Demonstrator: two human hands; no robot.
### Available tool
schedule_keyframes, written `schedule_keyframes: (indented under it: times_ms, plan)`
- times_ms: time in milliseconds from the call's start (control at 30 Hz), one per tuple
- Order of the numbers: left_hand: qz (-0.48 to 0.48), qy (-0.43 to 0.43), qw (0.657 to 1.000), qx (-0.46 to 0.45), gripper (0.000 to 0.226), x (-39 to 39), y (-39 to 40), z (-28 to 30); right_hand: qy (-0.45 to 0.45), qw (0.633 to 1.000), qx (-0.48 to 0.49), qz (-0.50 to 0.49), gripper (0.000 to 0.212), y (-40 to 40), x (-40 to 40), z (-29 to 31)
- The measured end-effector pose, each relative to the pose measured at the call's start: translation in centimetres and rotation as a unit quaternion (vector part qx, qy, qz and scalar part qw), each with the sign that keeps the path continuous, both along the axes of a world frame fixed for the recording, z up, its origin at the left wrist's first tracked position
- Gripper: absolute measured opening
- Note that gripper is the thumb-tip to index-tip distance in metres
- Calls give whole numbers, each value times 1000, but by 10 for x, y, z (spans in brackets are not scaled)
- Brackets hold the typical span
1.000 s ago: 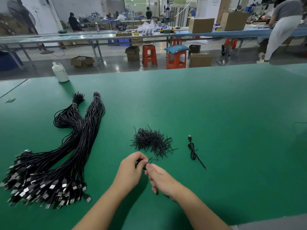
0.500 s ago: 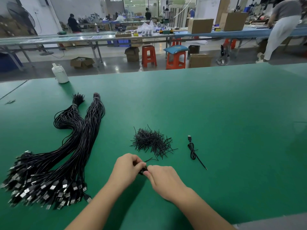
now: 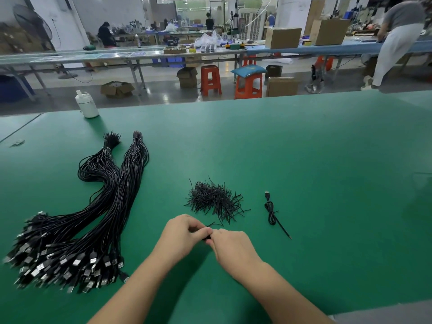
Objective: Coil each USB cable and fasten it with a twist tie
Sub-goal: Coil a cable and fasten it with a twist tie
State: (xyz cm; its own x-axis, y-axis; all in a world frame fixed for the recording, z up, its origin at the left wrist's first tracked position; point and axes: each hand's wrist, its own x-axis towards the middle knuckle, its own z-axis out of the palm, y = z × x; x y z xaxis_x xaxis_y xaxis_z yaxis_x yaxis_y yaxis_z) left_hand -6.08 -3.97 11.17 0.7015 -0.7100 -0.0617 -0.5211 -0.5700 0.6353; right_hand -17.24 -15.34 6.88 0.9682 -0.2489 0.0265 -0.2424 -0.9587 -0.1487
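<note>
Your left hand (image 3: pixel 181 235) and right hand (image 3: pixel 230 245) meet knuckles-up low over the green table (image 3: pixel 327 160), fingers curled, fingertips pinching 1 small black cable coil (image 3: pixel 207 235) between them, mostly hidden. Just beyond lies the twist tie pile (image 3: pixel 214 199); right of it, 1 tied cable (image 3: pixel 271 210). Left, 2 loose cable bundles (image 3: pixel 93 206) fan out. Farther off stands a white bottle (image 3: pixel 87 104).

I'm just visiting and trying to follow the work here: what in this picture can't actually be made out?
- Head view: the black item pinched between the left hand and right hand is almost wholly hidden by the fingers; cable or twist tie, unclear.
- USB cable bundles: plug ends blurred, count unreadable.
- Twist tie pile: strands too thin and tangled to count.
- White bottle: any label too small to read.
- Both forearms cut off by the bottom edge.
</note>
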Motion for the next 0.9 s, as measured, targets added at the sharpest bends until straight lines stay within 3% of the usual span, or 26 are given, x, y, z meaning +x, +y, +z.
schedule_keyframes:
  times_ms: [200, 367, 500, 667, 733, 800, 833, 900]
  plan:
    - [-22, 51, 998, -9, 12, 0, 2, 4, 12, 1000, -17, 15, 36, -2, -2, 3]
    - [-13, 28, 999, -18, 27, -1, -1, 0, 7, 1000, -16, 16, 34, -2, -2, 0]
    - [-28, -28, 999, 1, 24, -5, -6, -4, 1, 1000, -4, -11, 31, -1, 0, -3]
    - [-42, -129, 990, 26, 7, -18, -11, -8, -4, 986, 152, -72, 12, -1, 1, 4]
    - [-40, -159, 986, 15, 7, -21, -11, -12, 17, 933, 348, -93, 2, -6, 1, 9]
    - [-37, -177, 984, -2, 11, -22, -11, -13, 34, 813, 573, -99, 9, -11, -3, 18]
    - [-38, -178, 983, -11, 11, -22, -11, -13, 35, 776, 623, -98, 12, -15, -4, 21]
    - [-42, -167, 985, -30, 9, -22, -12, -13, 24, 777, 620, -106, 22, -18, -5, 24]
